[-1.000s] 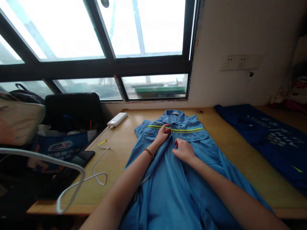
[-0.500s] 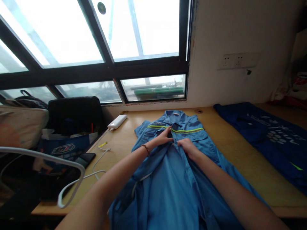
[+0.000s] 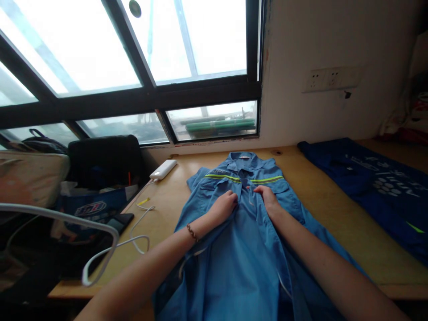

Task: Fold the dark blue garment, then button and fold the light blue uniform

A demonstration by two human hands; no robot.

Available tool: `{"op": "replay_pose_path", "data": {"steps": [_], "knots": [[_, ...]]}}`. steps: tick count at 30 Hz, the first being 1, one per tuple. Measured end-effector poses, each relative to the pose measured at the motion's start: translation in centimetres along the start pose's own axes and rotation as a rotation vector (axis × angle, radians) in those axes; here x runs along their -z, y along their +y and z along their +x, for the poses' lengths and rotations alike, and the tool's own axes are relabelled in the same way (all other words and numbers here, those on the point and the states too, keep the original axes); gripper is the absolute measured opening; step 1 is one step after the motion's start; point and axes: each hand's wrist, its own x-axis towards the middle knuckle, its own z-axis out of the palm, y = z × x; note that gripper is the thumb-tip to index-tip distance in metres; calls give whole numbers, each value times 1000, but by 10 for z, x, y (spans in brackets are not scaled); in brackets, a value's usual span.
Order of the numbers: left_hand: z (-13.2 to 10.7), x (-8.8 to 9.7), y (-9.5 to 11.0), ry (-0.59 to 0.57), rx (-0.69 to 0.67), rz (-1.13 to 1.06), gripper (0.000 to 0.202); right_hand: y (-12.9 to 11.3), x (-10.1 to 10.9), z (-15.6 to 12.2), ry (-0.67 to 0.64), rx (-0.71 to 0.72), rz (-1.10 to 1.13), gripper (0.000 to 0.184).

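Note:
A light blue work shirt (image 3: 244,249) with a yellow-green reflective stripe lies face up on the wooden table (image 3: 321,209), collar toward the window. My left hand (image 3: 224,204), with a bead bracelet on its wrist, is closed on the left edge of the shirt's front opening just below the stripe. My right hand (image 3: 267,197) pinches the right edge of the opening beside it. Both hands sit close together at chest height on the shirt.
A dark blue garment (image 3: 371,187) lies spread on the right of the table. A white power bank (image 3: 163,169) with a white cable (image 3: 137,223) lies at the left. Bags (image 3: 96,160) and a white hanger (image 3: 67,223) crowd the left side. A window runs behind.
Both hands have shifted slightly along the shirt's front opening; the left came down from the stripe, the right moved up toward it. The view has tilted a little.

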Motion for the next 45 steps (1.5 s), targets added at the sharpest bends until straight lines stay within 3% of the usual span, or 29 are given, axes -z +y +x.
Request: {"op": "replay_pose_path", "data": {"steps": [4, 6, 9, 11, 14, 21, 26, 28, 37, 45], "knots": [[11, -4, 1, 8, 170, -214, 9, 4, -5, -4, -52, -144, 15, 19], [17, -8, 3, -33, 248, -450, 16, 9, -6, -4, -46, -83, -67, 14], [23, -16, 8, -132, 395, -989, 22, 13, -6, -5, -9, 7, -177, 7], [23, -21, 10, -114, 428, -1274, 28, 12, -6, -8, 4, 34, -204, 8], [18, -25, 9, -27, 394, -1456, 33, 7, -9, -13, -3, 69, -244, 7], [12, -27, 6, 48, 362, -1510, 33, 5, -9, -18, -79, 154, -489, 14], [10, -24, 8, 63, 334, -1499, 31, 12, -5, -17, 79, 661, -947, 12], [9, -22, 9, 80, 332, -1493, 31, 13, -5, -16, 125, 752, -1042, 12], [9, -23, 10, 167, 398, -1432, 36, 24, -11, -20, 133, 818, -1229, 6], [9, -25, 7, 189, 411, -1569, 42, 26, -13, -14, 115, 709, -1020, 10]]}}
